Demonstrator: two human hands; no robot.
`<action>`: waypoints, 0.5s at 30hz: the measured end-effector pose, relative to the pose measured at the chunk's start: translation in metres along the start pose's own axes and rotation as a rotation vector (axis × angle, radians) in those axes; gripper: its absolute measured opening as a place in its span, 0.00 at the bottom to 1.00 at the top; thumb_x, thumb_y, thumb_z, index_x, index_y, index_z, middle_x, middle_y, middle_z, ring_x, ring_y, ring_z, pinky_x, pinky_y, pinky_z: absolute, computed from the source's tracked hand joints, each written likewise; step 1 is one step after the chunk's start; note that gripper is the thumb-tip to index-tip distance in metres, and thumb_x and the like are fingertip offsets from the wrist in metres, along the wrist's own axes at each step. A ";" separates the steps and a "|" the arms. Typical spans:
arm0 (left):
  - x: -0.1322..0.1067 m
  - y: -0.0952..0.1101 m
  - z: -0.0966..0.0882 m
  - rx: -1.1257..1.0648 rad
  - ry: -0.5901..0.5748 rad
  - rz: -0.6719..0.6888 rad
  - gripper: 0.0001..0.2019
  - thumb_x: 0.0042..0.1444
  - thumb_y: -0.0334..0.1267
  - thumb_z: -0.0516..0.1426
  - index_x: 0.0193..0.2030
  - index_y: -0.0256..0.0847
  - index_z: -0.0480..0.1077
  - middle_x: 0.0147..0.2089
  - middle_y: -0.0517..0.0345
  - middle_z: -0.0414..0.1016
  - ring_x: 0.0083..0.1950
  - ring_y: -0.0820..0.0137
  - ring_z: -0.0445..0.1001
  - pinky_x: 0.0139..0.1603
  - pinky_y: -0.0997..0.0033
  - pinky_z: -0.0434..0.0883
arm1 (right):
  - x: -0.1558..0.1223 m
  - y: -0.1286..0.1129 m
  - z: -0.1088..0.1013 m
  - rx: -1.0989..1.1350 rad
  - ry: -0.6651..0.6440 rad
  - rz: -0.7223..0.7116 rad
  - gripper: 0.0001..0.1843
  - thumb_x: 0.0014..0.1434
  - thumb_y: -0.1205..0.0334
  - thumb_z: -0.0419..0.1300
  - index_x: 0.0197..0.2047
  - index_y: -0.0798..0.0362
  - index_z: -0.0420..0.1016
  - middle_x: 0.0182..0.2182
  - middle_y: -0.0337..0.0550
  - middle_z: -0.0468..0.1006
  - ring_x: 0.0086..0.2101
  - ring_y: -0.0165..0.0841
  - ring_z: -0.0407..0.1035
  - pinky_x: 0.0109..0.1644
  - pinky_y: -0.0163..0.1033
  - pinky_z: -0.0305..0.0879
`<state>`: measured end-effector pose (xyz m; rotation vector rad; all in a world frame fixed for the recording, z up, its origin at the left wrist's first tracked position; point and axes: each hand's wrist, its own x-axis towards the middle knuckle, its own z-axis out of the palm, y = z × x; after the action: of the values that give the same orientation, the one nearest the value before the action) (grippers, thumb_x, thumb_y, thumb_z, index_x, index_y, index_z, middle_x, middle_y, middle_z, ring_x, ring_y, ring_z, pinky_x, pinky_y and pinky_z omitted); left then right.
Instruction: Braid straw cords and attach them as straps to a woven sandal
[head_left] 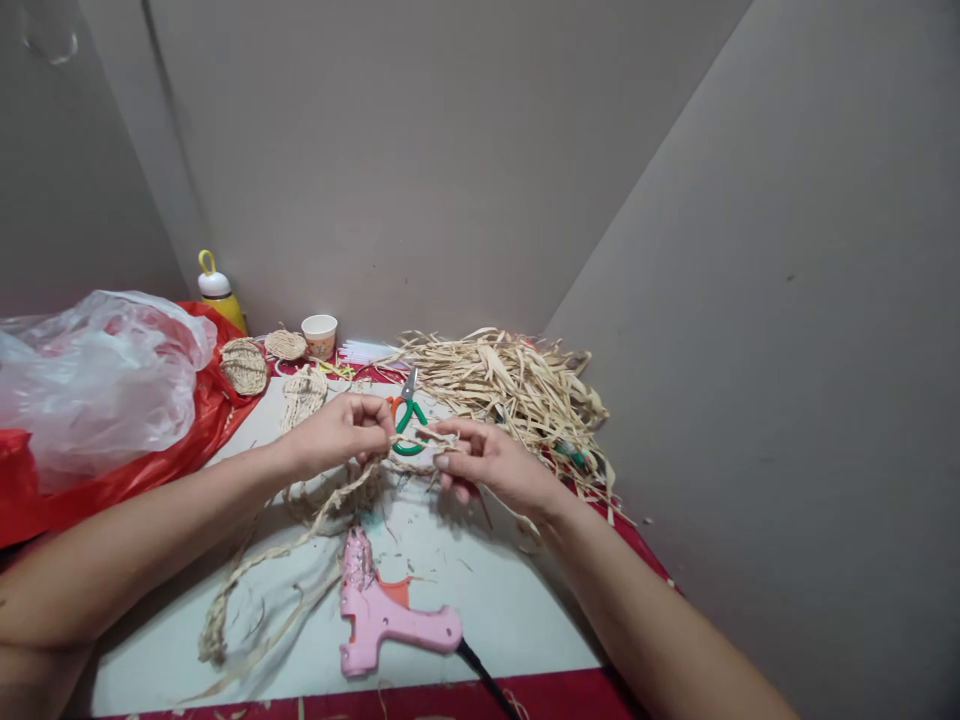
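Both hands meet over the middle of the white board (510, 600). My left hand (349, 430) pinches a braided straw cord (322, 520), whose long tail trails down to the lower left and ends in a frayed tuft. Fingers of my right hand (480, 455) are closed on the loose strands (412, 440) at the cord's other end. Directly behind the strands lie scissors (409, 412) with green and orange handles, blades pointing away. A pink glue gun (401, 620) rests on the board below the hands, its black cable running off toward the front.
A heap of dry straw strips (517, 385) is piled at the back right against the wall. Woven straw pieces (244, 367), a paper cup (319, 335) and a yellow bottle (221, 290) stand at the back left. Plastic bags (105, 380) cover the left side.
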<state>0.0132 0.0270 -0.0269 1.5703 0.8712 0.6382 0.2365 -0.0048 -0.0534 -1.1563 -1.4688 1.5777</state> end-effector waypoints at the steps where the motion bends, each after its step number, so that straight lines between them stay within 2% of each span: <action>1: 0.000 0.000 0.000 -0.028 0.038 0.001 0.05 0.40 0.35 0.56 0.26 0.37 0.67 0.19 0.66 0.66 0.21 0.79 0.61 0.23 0.79 0.58 | 0.002 0.001 0.001 0.054 0.068 -0.049 0.25 0.46 0.57 0.70 0.47 0.56 0.74 0.20 0.36 0.77 0.15 0.24 0.65 0.17 0.27 0.56; 3: 0.000 0.001 0.000 -0.071 0.055 -0.007 0.06 0.40 0.35 0.56 0.27 0.37 0.67 0.20 0.66 0.66 0.21 0.79 0.61 0.24 0.79 0.59 | 0.004 0.004 0.001 0.120 0.138 -0.126 0.20 0.47 0.56 0.70 0.42 0.55 0.76 0.20 0.36 0.77 0.16 0.25 0.65 0.17 0.28 0.56; 5: 0.000 0.000 0.001 -0.110 0.028 -0.011 0.06 0.40 0.34 0.56 0.28 0.37 0.67 0.20 0.67 0.66 0.20 0.80 0.59 0.23 0.80 0.58 | 0.005 0.006 0.001 0.132 0.170 -0.180 0.12 0.48 0.55 0.68 0.31 0.55 0.76 0.19 0.36 0.74 0.17 0.24 0.64 0.18 0.29 0.58; 8: 0.002 -0.002 -0.001 -0.146 0.038 -0.004 0.05 0.39 0.32 0.54 0.27 0.38 0.65 0.21 0.66 0.67 0.20 0.80 0.58 0.22 0.80 0.56 | 0.003 0.004 -0.002 0.141 0.177 -0.219 0.15 0.48 0.58 0.67 0.17 0.55 0.68 0.14 0.35 0.69 0.16 0.24 0.61 0.20 0.30 0.58; 10: 0.003 -0.005 -0.006 -0.152 0.069 0.006 0.04 0.40 0.32 0.53 0.27 0.39 0.64 0.20 0.66 0.67 0.19 0.80 0.58 0.21 0.80 0.56 | 0.000 -0.001 -0.004 0.166 0.149 -0.211 0.15 0.45 0.60 0.65 0.15 0.54 0.65 0.14 0.36 0.68 0.17 0.26 0.61 0.19 0.30 0.58; 12: 0.005 -0.006 -0.012 -0.155 0.075 0.013 0.04 0.42 0.32 0.54 0.28 0.39 0.64 0.19 0.68 0.63 0.18 0.79 0.56 0.20 0.80 0.56 | -0.002 -0.006 -0.006 0.188 0.130 -0.191 0.14 0.43 0.59 0.65 0.17 0.53 0.64 0.18 0.41 0.73 0.19 0.29 0.65 0.18 0.31 0.59; 15: 0.007 -0.008 -0.022 -0.155 0.042 0.017 0.04 0.47 0.34 0.57 0.31 0.39 0.66 0.19 0.69 0.61 0.18 0.80 0.55 0.19 0.80 0.55 | -0.002 -0.010 -0.010 0.199 0.200 -0.209 0.14 0.44 0.58 0.66 0.23 0.52 0.63 0.24 0.42 0.77 0.20 0.30 0.69 0.17 0.30 0.60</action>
<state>-0.0021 0.0462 -0.0316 1.4307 0.8207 0.7352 0.2454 -0.0010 -0.0426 -0.9813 -1.2292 1.3869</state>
